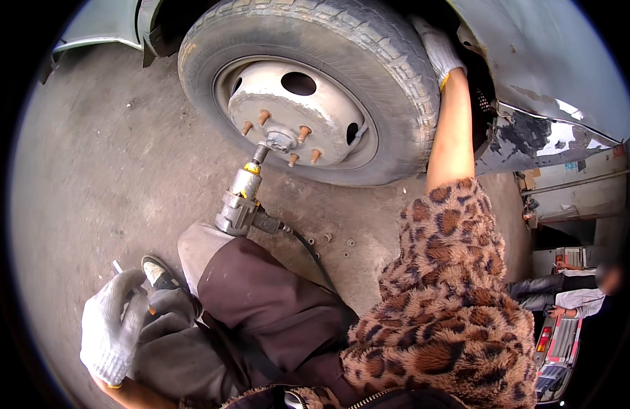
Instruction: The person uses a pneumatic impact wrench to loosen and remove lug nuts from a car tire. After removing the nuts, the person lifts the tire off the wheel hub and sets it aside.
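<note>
A wheel with a worn tyre (397, 88) and a pale steel rim (260, 102) stands in the vehicle's wheel arch, several rusty studs (304, 133) showing bare around its hub. In its white glove, my right hand (437, 51) reaches up against the tyre's tread on the right; its fingers are mostly hidden in shadow. Low on the left, my gloved left hand (113, 320) is closed on a cigarette (141, 300). An air impact wrench (240, 204) leans on my knee, its socket end up by the hub, with neither hand on it.
Several lug nuts (328, 238) lie on the concrete floor (110, 163) beside a black air hose (311, 252). Worn bodywork (547, 68) with peeling paint overhangs on the right. Farther right, a person (567, 293) is by a vehicle with red tail lights (545, 339).
</note>
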`<state>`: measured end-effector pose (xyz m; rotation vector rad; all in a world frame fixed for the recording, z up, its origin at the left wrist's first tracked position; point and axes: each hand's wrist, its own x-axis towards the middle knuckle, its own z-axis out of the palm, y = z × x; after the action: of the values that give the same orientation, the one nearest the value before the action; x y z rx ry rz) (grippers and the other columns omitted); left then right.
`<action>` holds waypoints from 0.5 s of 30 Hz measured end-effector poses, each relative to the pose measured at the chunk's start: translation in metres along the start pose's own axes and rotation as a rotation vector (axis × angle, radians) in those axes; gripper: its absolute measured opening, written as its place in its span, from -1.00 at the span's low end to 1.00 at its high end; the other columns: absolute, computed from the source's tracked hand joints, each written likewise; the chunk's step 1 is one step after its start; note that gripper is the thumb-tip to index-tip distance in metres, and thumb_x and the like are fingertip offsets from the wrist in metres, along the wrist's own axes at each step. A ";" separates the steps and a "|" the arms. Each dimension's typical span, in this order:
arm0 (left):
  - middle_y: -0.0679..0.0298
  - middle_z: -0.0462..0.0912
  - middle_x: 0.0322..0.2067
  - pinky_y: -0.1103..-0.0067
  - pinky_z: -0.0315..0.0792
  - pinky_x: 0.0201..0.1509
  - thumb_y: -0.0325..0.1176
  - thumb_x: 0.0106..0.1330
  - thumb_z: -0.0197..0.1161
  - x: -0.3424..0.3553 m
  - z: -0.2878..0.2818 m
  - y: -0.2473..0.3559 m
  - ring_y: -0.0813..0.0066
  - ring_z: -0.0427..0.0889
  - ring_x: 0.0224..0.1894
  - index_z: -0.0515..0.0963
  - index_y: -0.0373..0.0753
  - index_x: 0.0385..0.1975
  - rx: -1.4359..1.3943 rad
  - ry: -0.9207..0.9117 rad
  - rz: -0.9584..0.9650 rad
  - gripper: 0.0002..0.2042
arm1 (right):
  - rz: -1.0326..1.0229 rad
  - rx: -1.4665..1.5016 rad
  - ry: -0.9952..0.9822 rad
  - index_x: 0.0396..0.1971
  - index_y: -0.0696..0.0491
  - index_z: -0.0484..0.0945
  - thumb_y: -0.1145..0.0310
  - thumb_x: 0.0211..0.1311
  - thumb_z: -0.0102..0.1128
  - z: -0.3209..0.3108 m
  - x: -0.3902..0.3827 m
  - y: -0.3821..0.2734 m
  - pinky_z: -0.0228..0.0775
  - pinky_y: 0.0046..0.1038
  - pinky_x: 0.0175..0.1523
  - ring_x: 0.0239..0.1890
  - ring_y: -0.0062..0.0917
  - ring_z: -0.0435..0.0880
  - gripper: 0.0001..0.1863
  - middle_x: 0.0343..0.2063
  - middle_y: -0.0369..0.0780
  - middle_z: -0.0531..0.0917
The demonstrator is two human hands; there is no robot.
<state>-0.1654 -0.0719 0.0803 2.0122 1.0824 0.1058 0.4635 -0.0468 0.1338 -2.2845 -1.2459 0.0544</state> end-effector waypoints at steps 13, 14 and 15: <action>0.00 0.64 -0.36 0.43 0.52 -0.16 -0.41 0.25 0.14 0.000 -0.002 0.002 0.18 0.67 -0.31 0.53 -0.39 -0.10 0.013 -0.015 -0.011 -0.73 | 0.027 -0.058 0.013 0.18 0.13 0.48 -0.11 0.37 -0.06 0.002 -0.001 -0.008 0.14 -0.43 0.36 0.30 -0.33 0.41 -0.35 0.18 -0.06 0.53; 0.00 0.64 -0.36 0.43 0.52 -0.16 -0.42 0.25 0.14 0.000 -0.002 0.002 0.18 0.67 -0.31 0.53 -0.40 -0.10 -0.001 -0.017 -0.016 -0.73 | 0.022 -0.059 0.015 0.18 0.13 0.48 -0.12 0.36 -0.06 0.003 0.001 -0.005 0.14 -0.43 0.36 0.30 -0.33 0.41 -0.35 0.18 -0.05 0.53; 0.00 0.64 -0.36 0.43 0.52 -0.16 -0.42 0.25 0.14 -0.001 -0.002 0.002 0.18 0.67 -0.32 0.53 -0.40 -0.10 -0.005 -0.017 -0.023 -0.73 | 0.017 -0.060 0.016 0.17 0.14 0.49 -0.12 0.36 -0.05 0.003 0.003 -0.002 0.14 -0.43 0.36 0.30 -0.33 0.41 -0.34 0.17 -0.05 0.54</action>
<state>-0.1651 -0.0718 0.0829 1.9923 1.0935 0.0795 0.4629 -0.0421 0.1324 -2.3429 -1.2351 0.0045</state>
